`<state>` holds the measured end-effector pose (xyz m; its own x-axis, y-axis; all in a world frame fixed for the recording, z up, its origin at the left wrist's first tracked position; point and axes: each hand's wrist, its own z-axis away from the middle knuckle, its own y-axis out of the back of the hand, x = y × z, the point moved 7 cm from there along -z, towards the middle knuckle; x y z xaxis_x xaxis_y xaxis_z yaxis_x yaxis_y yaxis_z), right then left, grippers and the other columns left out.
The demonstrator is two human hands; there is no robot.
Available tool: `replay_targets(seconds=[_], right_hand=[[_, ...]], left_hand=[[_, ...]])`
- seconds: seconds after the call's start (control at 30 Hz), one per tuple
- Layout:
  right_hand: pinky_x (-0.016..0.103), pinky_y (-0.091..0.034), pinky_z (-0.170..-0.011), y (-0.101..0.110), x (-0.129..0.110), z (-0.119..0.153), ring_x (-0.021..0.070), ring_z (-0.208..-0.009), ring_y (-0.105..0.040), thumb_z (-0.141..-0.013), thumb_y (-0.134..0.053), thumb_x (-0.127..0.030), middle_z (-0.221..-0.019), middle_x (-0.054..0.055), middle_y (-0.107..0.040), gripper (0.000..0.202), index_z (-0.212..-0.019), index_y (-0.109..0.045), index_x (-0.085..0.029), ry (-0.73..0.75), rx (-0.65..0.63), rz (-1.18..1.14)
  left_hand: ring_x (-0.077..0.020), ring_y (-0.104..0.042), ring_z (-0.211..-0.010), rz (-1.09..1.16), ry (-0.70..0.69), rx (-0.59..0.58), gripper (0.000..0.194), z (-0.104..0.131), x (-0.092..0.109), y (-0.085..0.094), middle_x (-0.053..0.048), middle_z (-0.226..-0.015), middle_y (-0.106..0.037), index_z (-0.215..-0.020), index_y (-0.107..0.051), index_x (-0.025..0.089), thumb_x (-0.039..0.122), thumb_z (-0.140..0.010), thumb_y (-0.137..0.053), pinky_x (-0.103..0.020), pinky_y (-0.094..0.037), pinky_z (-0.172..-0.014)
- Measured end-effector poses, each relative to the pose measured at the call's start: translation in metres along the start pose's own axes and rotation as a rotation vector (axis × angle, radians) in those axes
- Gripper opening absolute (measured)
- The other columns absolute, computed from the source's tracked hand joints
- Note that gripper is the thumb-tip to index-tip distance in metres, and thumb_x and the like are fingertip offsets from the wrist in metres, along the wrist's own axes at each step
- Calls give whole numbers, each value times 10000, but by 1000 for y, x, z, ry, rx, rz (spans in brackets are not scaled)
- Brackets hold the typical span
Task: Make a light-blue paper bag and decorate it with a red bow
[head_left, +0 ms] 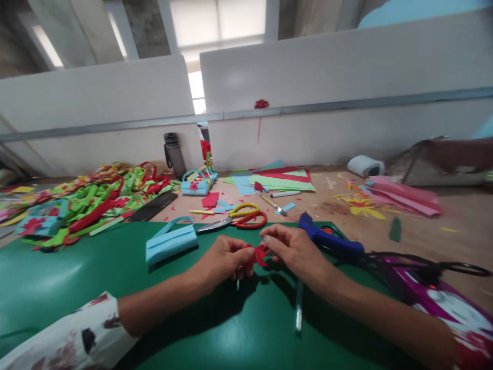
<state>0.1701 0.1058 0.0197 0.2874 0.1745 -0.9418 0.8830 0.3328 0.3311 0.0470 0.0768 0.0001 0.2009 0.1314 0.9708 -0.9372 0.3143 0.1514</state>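
Between my two hands is a small red paper flower [261,255], held just above the green mat [231,339]. My left hand [231,257] pinches its left side with thumb and fingers. On its other side, my right hand [288,252] has thumb and forefinger closed at the petals. The fingers partly hide the flower. A thin silvery stick [299,308] lies below my right hand. Left of my hands sits a small light-blue paper bag [171,242] with a handle. Scissors [246,218] with red and yellow handles lie beyond, and a blue glue gun [333,240] rests to the right.
A heap of green and red paper strips [103,198] covers the back left, near a dark bottle [174,156]. Coloured sheets [283,180] and a paper roll [365,167] lie along the white wall. Cables run by a purple box [435,298] at right.
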Motion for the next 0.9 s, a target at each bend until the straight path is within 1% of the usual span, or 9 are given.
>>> replay_targets(seconds=[0.13,0.27,0.37,0.47,0.57,0.63,0.7,0.8,0.9], right_hand=[[243,-442,-560,1,-5,1,118,-599,-547,-719,-564,-195,-674,-15,-581,109,-819,-572,-152,17,12,27],[233,-425,-557,1,-8,2,110,-597,-528,-711,-540,-124,-656,-22,-561,63,-767,-544,-153,36,30,78],[233,-424,-551,2,-8,2,114,-592,-535,-722,-529,-105,-659,-16,-570,71,-776,-536,-152,49,45,131],[237,-421,-532,1,-7,2,127,-568,-557,-728,-521,-85,-636,-8,-597,115,-819,-555,-146,67,38,197],[263,-442,-583,2,-7,3,150,-594,-600,-768,-482,-71,-659,27,-654,166,-869,-596,-136,93,33,276],[285,-452,-653,4,-8,3,169,-676,-627,-811,-456,-83,-754,65,-687,187,-897,-615,-131,118,48,325],[293,-446,-695,6,-11,4,179,-744,-631,-844,-448,-103,-832,81,-692,191,-918,-622,-136,148,66,364],[287,-435,-685,6,-14,4,175,-739,-620,-861,-457,-115,-832,65,-687,177,-908,-625,-149,181,69,406],[289,-430,-673,4,-15,4,177,-722,-615,-857,-475,-108,-809,57,-685,163,-901,-626,-147,196,65,435]], left_hand=[[-69,-423,-433,-7,15,-22,318,0,0,-2,2,-536,-567,-627,-587,137,425,-762,-601,-193,-288,-448],[-73,-442,-456,-30,6,-35,343,1,2,-3,-4,-559,-567,-645,-583,135,442,-797,-571,-193,-295,-452],[-76,-455,-471,-24,-11,-24,378,1,2,0,-15,-598,-574,-681,-571,134,476,-830,-515,-195,-289,-445],[-73,-440,-464,-23,-22,48,347,0,2,8,-6,-613,-566,-755,-567,132,462,-837,-497,-194,-266,-430],[-74,-438,-468,-96,-94,163,207,-2,7,22,26,-578,-529,-807,-576,128,332,-800,-539,-197,-306,-458],[-74,-429,-476,-159,-148,234,126,-4,12,31,40,-554,-498,-759,-576,133,255,-763,-550,-198,-317,-473],[-67,-392,-464,-195,-160,261,112,-6,12,38,49,-526,-464,-685,-564,140,236,-742,-554,-192,-288,-456],[-63,-364,-430,-182,-115,225,155,-9,6,39,54,-473,-431,-626,-528,146,253,-738,-542,-186,-263,-429],[-70,-392,-391,-154,-50,160,191,-9,-2,32,31,-487,-493,-677,-495,161,320,-781,-482,-184,-266,-391]])
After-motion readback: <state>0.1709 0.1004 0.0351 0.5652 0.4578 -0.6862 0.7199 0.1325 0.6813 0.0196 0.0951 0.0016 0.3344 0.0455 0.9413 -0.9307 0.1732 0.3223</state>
